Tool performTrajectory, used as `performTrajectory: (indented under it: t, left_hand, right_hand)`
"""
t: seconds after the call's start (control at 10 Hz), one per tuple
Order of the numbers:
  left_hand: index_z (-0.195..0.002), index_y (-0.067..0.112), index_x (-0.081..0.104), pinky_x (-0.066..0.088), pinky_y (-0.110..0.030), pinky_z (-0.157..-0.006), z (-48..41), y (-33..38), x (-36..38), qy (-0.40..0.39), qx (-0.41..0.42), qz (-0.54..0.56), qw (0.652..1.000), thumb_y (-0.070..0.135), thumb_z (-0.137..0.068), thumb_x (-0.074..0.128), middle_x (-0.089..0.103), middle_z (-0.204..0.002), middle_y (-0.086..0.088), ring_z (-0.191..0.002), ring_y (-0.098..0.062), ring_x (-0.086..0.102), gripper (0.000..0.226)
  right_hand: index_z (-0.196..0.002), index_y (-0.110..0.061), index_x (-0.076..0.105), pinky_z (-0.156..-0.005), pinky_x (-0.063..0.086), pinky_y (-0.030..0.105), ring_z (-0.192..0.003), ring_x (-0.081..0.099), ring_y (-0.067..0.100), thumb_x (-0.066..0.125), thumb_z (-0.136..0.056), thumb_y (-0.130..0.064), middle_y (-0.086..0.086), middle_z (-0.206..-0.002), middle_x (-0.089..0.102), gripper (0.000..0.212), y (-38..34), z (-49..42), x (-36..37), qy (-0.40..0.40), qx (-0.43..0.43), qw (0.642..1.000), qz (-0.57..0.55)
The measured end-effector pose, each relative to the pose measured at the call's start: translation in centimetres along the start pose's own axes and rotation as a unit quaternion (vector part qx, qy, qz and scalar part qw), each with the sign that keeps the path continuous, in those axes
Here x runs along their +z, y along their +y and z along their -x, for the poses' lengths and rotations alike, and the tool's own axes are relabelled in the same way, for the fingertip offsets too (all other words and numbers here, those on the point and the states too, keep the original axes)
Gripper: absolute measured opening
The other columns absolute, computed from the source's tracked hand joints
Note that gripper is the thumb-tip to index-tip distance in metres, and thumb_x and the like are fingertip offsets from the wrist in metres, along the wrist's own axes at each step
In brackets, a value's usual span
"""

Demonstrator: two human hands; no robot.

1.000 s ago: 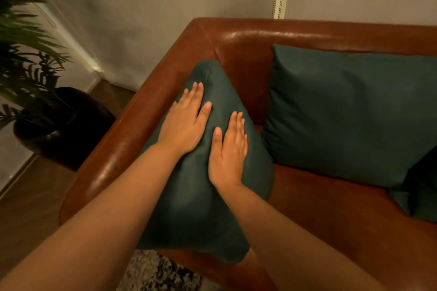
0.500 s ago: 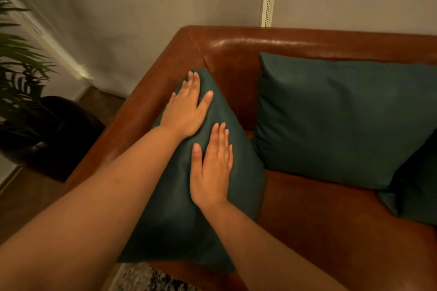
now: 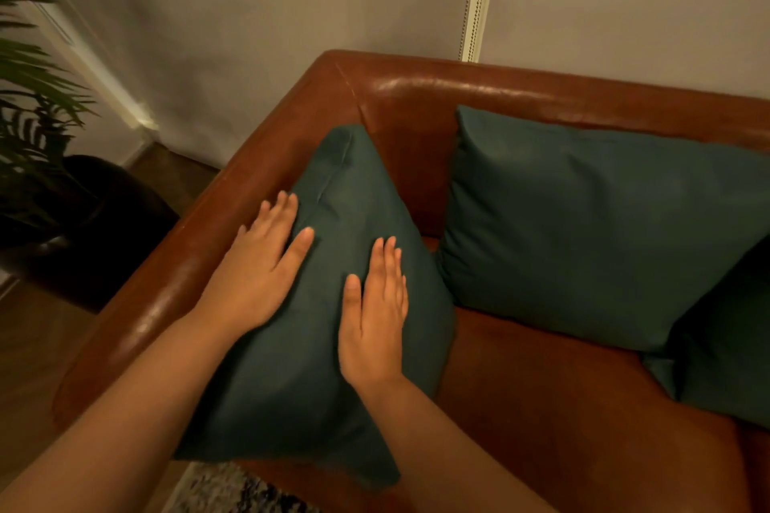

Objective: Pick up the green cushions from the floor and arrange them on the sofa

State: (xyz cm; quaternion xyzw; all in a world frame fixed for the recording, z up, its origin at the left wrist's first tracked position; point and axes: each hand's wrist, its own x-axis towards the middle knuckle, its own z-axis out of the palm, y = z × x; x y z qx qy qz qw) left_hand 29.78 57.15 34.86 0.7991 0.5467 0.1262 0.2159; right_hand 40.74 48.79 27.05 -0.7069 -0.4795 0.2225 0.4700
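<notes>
Since half a second ago the left hand (image 3: 262, 275) has slid down and outward across the near cushion (image 3: 333, 367), from its upper part to the edge beside the armrest, while the right hand (image 3: 375, 321) has hardly shifted. At the far left a potted plant (image 3: 37, 129) stands on the floor beside the sofa (image 3: 458, 92). The left hand lies flat with straight fingers, slightly blurred, its fingertips at the cushion's left border where it meets the armrest. That cushion leans against the armrest in the sofa's left corner, one point up. The right hand rests flat on the cushion's middle, fingers together and thumb out, gripping nothing. Further right a second cushion (image 3: 604, 229) stands against the backrest, and a third cushion (image 3: 725, 358) shows partly at the right edge, overlapping it. Judging by this, at least three cushions are already on the sofa and the current step is patting the corner one into shape. Only a strip of rug (image 3: 233, 487) shows below, with no cushion on it; whether any remain elsewhere on the floor cannot be told
</notes>
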Motion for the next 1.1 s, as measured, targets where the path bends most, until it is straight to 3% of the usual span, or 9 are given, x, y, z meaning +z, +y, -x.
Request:
performTrajectory:
  t: [0.1,0.3,0.6,0.7,0.8,0.9,1.1]
  left_hand:
    - [-0.152,0.019,0.014,0.005,-0.033,-0.117,2.0,-1.5,1.1,0.039,-0.009,-0.006,0.999,0.061,-0.092,0.021,0.012,-0.159,0.002,-0.141,-0.004,0.002,0.073]
    - [-0.151,0.018,0.019,0.013,-0.034,-0.117,2.0,-2.2,2.7,0.075,0.008,-0.065,0.995,0.06,-0.087,0.007,0.019,-0.158,0.0,-0.146,-0.016,0.016,0.078]
    - [-0.152,0.017,0.014,0.011,-0.033,-0.12,1.7,-1.9,1.2,0.019,0.012,-0.041,0.999,0.071,-0.084,0.009,0.015,-0.159,0.0,-0.147,-0.014,0.011,0.087]
    - [-0.152,0.018,0.01,0.009,-0.035,-0.119,2.2,-0.7,-0.9,-0.028,0.01,-0.074,0.997,0.079,-0.083,0.013,0.009,-0.16,0.002,-0.147,-0.013,0.006,0.092]
    - [-0.153,0.022,0.006,0.008,-0.033,-0.117,2.7,1.1,-3.3,-0.015,0.025,-0.099,0.995,0.086,-0.068,-0.002,0.005,-0.16,0.006,-0.145,-0.007,0.001,0.106]
    - [-0.152,0.024,0.005,0.006,-0.03,-0.117,2.9,4.0,-6.4,0.006,0.05,-0.098,0.994,0.088,-0.063,-0.01,0.003,-0.16,0.008,-0.141,-0.002,-0.003,0.111]
    - [-0.152,0.025,0.01,0.007,-0.025,-0.116,2.7,11.5,-12.0,0.058,0.107,-0.051,0.991,0.09,-0.062,-0.008,0.01,-0.16,0.008,-0.146,-0.007,0.005,0.112]
  right_hand:
    - [-0.149,-0.025,0.001,-0.119,-0.005,0.026,-0.147,-0.007,0.003,0.001,-0.097,-0.056,-0.009,-0.16,0.0,0.061,0.5,1.0,1.2,0.019,-0.012,0.999,0.023]
    - [-0.149,-0.025,-0.001,-0.119,-0.006,0.027,-0.147,-0.007,0.004,0.001,-0.097,-0.054,-0.007,-0.16,0.0,0.06,1.0,1.0,1.8,0.026,-0.015,0.998,0.054]
    - [-0.147,-0.03,-0.007,-0.118,-0.006,0.024,-0.142,-0.013,-0.003,0.0,-0.087,-0.068,-0.018,-0.152,-0.012,0.071,-0.1,0.5,-1.0,-0.069,0.002,0.995,0.069]
    - [-0.148,-0.029,-0.006,-0.117,-0.007,0.023,-0.142,-0.013,-0.003,-0.01,-0.079,-0.075,-0.018,-0.151,-0.013,0.083,-1.2,0.3,-2.8,-0.068,0.0,0.994,0.084]
    - [-0.144,-0.033,-0.008,-0.114,-0.008,0.021,-0.141,-0.012,-0.004,-0.012,-0.077,-0.077,-0.018,-0.152,-0.012,0.08,-3.2,-0.3,-5.0,-0.051,-0.009,0.995,0.081]
    - [-0.148,-0.033,-0.002,-0.114,-0.004,0.023,-0.142,-0.01,-0.003,-0.009,-0.079,-0.077,-0.014,-0.157,-0.004,0.082,-5.6,-1.2,-7.7,-0.028,-0.021,0.997,0.074]
    - [-0.151,-0.031,0.009,-0.114,-0.003,0.024,-0.145,-0.002,0.002,0.006,-0.086,-0.067,-0.012,-0.159,0.004,0.075,-10.6,-3.5,-15.1,0.025,-0.048,0.997,0.057]
